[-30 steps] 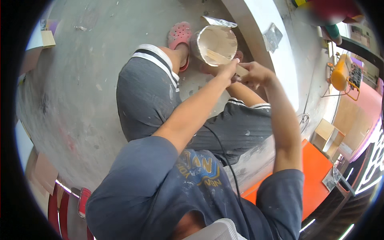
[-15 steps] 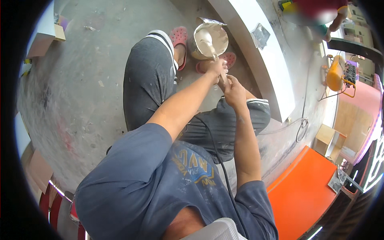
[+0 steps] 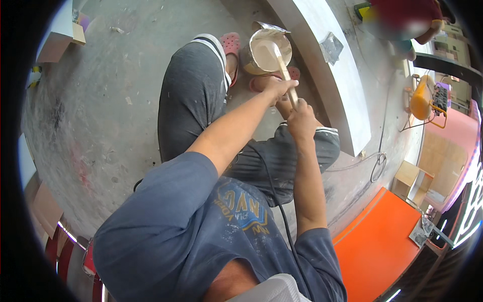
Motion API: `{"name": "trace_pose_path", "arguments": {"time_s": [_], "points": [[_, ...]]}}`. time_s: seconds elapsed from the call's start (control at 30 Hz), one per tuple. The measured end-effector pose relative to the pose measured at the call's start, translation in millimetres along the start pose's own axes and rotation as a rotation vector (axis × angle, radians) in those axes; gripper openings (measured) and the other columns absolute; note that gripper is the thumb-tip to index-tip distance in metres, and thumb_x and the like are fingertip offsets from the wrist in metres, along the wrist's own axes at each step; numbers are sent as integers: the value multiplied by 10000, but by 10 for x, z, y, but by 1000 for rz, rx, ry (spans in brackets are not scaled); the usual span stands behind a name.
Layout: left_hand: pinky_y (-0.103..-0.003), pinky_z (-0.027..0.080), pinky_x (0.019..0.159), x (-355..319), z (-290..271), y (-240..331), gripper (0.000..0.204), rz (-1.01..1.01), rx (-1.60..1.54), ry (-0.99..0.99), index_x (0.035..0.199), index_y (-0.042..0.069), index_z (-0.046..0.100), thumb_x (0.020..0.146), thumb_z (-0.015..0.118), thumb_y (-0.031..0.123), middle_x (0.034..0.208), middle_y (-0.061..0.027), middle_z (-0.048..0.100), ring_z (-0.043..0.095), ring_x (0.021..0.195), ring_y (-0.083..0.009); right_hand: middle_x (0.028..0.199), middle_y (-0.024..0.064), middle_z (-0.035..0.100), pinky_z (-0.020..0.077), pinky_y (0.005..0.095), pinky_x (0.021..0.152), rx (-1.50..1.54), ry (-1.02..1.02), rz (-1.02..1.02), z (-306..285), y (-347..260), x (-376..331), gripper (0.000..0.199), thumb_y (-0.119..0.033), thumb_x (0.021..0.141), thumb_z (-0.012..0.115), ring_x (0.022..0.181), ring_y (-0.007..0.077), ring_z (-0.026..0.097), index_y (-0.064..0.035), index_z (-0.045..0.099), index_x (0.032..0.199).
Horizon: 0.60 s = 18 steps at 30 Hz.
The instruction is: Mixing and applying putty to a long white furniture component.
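- the person sits over a grey concrete floor (image 3: pixel 90 100), knees bent, seen from above in the head view.
- both hands are together on one wooden stick (image 3: pixel 285 75), stacked along its shaft.
- the left hand (image 3: pixel 278 89) is closed round the stick higher toward the bucket, fingers wrapped on the wood.
- the right hand (image 3: pixel 302 118) is clamped on the same stick just below it, touching or nearly touching the left hand.
- the stick slants up and away from the hands; its far end sits in the pale cream paste inside the bucket (image 3: pixel 250 63).
- the bucket stands on the floor between the person's feet, just beside a pink clog (image 3: pixel 231 46) on the left foot; a second reddish clog shows partly behind the hands.
- a torn foil lid piece (image 3: pixel 271 26) lies at the bucket's far rim.
- a long white curved panel (image 3: pixel 337 95) runs just right of the bucket.
- a black cable (image 3: pixel 279 211) trails down across the person's blue shirt.
- further right, well apart, lie an orange board (image 3: pixel 377 246) and a yellow tool (image 3: pixel 421 98).
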State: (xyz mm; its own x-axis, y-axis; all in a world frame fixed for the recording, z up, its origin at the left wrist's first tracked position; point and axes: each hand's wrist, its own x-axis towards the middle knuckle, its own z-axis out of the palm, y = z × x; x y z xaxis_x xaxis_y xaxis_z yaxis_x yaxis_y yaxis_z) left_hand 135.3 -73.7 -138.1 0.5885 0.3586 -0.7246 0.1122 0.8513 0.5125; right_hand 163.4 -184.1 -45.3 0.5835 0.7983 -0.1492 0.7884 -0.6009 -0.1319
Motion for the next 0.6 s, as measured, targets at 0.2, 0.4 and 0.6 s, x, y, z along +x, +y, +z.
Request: {"name": "trace_pose_path", "arguments": {"time_s": [0.2, 0.4, 0.6], "points": [[-352, 494, 814, 95, -47, -37, 257, -89, -247, -198, 1008, 31, 536, 784, 625, 120, 955, -85, 572, 580, 892, -224, 907, 260, 592, 450, 417, 772, 86, -389, 201, -281, 139, 311, 339, -167, 765, 572, 890, 388, 573, 35, 489, 1024], [-363, 471, 826, 352, 61, 46, 200, 5, -733, -346, 1018, 32, 523, 869, 492, 161, 971, -96, 574, 575, 911, -221, 966, 209, 592, 487, 416, 736, -386, -397, 26, -401, -300, 833, 373, -183, 785, 533, 880, 338, 606, -9, 452, 1105], [-358, 481, 769, 621, 37, 421, 236, -6, -1023, -377, 894, 46, 517, 912, 357, 219, 866, -111, 575, 578, 833, -210, 947, 86, 627, 530, 444, 556, -987, -400, -317, -206, -818, 1601, 295, -160, 791, 559, 844, 266, 630, -58, 554, 1068]]}}
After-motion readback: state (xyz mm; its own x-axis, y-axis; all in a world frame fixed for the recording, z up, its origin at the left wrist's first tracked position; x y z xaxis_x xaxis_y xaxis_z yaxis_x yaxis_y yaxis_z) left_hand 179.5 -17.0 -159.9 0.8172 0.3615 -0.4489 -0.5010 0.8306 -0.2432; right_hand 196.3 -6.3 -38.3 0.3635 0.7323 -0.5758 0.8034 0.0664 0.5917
